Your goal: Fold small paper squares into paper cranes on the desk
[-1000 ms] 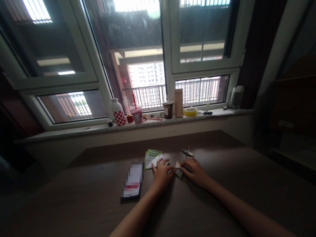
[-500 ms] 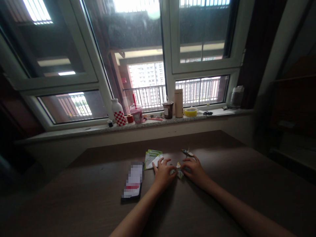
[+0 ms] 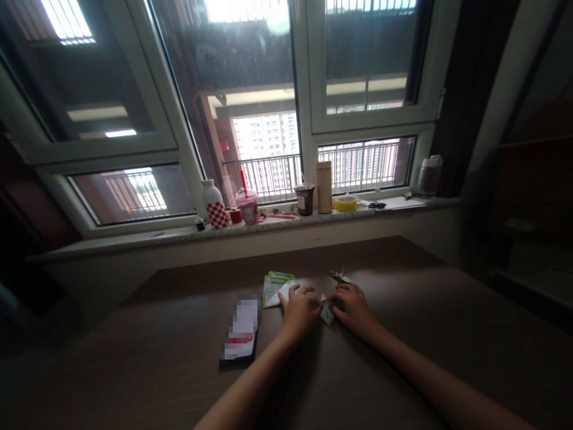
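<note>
A small piece of folded paper (image 3: 327,314), pale with a yellowish tip, lies on the brown table between my two hands. My left hand (image 3: 301,309) pinches its left edge with thumb and fingertips, the other fingers curled loosely above. From the other side my right hand (image 3: 353,306) has its fingertips closed on the right edge. Just beyond my right hand sits a small folded paper figure (image 3: 339,276) with a thin point sticking up. Under and beyond my left fingers lie green-and-white printed sheets (image 3: 271,290), with a white piece of paper on top.
A phone (image 3: 242,328) with a blurred screen lies left of my left forearm. Along the windowsill stand a checkered bottle (image 3: 215,206), a pink drink cup (image 3: 248,206), a dark cup (image 3: 305,199), a tan flask (image 3: 324,187), yellow tape (image 3: 346,205) and scissors (image 3: 376,205).
My right fingers have drawn in and curled lower over the folded paper's right edge. The paper's near part now looks more sharply pointed. My left hand has shifted slightly.
</note>
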A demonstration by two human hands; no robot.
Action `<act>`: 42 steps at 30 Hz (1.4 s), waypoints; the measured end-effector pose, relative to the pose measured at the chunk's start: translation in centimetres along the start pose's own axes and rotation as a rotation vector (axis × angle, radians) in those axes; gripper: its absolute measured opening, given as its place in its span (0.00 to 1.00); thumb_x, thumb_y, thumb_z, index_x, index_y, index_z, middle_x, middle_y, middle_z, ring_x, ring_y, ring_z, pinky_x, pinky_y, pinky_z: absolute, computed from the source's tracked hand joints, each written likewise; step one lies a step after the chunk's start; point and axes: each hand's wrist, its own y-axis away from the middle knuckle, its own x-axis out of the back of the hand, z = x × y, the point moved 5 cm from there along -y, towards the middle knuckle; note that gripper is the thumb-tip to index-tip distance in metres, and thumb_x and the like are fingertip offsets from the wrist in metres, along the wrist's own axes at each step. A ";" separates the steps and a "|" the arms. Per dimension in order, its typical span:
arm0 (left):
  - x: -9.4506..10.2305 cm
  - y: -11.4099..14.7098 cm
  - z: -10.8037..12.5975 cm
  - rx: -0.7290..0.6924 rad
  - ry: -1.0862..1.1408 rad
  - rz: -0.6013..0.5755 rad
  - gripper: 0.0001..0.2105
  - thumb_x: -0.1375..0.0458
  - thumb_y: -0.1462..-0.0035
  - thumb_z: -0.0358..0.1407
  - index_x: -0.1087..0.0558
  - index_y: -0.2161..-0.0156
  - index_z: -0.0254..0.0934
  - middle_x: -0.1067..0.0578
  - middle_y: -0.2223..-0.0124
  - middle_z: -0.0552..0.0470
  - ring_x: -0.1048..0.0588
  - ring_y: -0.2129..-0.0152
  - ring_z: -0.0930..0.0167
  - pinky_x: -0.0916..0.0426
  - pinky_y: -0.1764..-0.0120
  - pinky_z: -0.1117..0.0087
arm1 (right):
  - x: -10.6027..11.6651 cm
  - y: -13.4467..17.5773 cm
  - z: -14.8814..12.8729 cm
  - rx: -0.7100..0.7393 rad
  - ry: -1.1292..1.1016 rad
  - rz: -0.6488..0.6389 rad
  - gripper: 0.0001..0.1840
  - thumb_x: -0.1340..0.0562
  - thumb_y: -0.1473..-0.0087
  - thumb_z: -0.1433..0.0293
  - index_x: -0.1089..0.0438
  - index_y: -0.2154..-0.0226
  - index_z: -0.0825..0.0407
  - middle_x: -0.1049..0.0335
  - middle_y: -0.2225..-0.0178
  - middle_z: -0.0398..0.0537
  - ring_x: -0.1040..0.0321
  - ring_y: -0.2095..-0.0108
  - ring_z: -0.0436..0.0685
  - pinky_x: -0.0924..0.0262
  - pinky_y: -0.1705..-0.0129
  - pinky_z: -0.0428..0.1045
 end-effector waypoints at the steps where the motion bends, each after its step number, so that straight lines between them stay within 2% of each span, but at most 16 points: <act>1: 0.0 0.0 0.1 -0.001 -0.003 0.003 0.07 0.39 0.43 0.38 0.18 0.66 0.51 0.26 0.42 0.57 0.41 0.38 0.53 0.64 0.40 0.29 | 0.0 0.0 0.1 -0.020 0.009 -0.005 0.08 0.39 0.46 0.70 0.23 0.66 0.48 0.24 0.58 0.49 0.36 0.46 0.62 0.57 0.37 0.62; 5: -0.2 -0.1 0.4 -0.006 -0.009 0.027 0.08 0.41 0.42 0.38 0.19 0.66 0.48 0.27 0.42 0.57 0.41 0.38 0.54 0.63 0.40 0.28 | -0.2 -0.1 0.4 -0.078 0.036 -0.013 0.08 0.39 0.47 0.68 0.22 0.70 0.47 0.24 0.59 0.47 0.38 0.46 0.64 0.57 0.38 0.62; 10: -0.1 -0.5 1.1 0.031 -0.056 0.018 0.08 0.41 0.43 0.36 0.20 0.69 0.44 0.28 0.40 0.55 0.41 0.38 0.53 0.59 0.41 0.27 | -0.4 -0.2 0.6 -0.117 0.081 -0.016 0.07 0.38 0.47 0.67 0.22 0.68 0.46 0.24 0.58 0.47 0.39 0.46 0.64 0.56 0.39 0.62; 18: 0.0 -0.6 1.5 0.091 -0.066 0.034 0.05 0.40 0.46 0.33 0.21 0.70 0.43 0.29 0.39 0.54 0.41 0.38 0.54 0.58 0.40 0.29 | -0.9 -0.5 0.5 -0.191 0.128 -0.039 0.08 0.38 0.48 0.66 0.23 0.67 0.48 0.26 0.56 0.48 0.38 0.47 0.63 0.51 0.42 0.58; 23: -0.2 -0.6 1.0 0.132 0.007 0.039 0.07 0.39 0.48 0.34 0.21 0.63 0.47 0.30 0.38 0.56 0.41 0.38 0.55 0.57 0.41 0.29 | -1.0 -0.5 0.3 -0.249 0.156 -0.074 0.09 0.38 0.47 0.67 0.24 0.64 0.49 0.28 0.52 0.50 0.39 0.46 0.64 0.51 0.42 0.59; 30: -0.7 -0.5 0.3 0.127 0.010 0.012 0.05 0.38 0.48 0.37 0.20 0.69 0.49 0.35 0.35 0.63 0.44 0.37 0.52 0.59 0.41 0.28 | -1.0 -0.2 0.1 -0.237 0.160 -0.080 0.09 0.41 0.44 0.66 0.26 0.62 0.49 0.30 0.52 0.51 0.40 0.46 0.65 0.52 0.41 0.60; 35: -0.7 -0.5 0.1 0.120 0.043 0.040 0.04 0.38 0.47 0.37 0.20 0.68 0.49 0.33 0.36 0.61 0.43 0.37 0.51 0.60 0.42 0.27 | -1.2 -0.2 0.2 -0.226 0.181 -0.093 0.10 0.41 0.44 0.64 0.28 0.61 0.48 0.30 0.51 0.51 0.40 0.46 0.65 0.51 0.43 0.60; 42: -0.4 -0.5 0.1 0.146 0.074 0.028 0.07 0.36 0.52 0.36 0.20 0.65 0.49 0.34 0.35 0.59 0.45 0.37 0.49 0.63 0.42 0.26 | -1.3 -0.2 0.1 -0.216 0.196 -0.101 0.11 0.42 0.44 0.65 0.28 0.59 0.48 0.31 0.51 0.51 0.40 0.46 0.65 0.53 0.41 0.61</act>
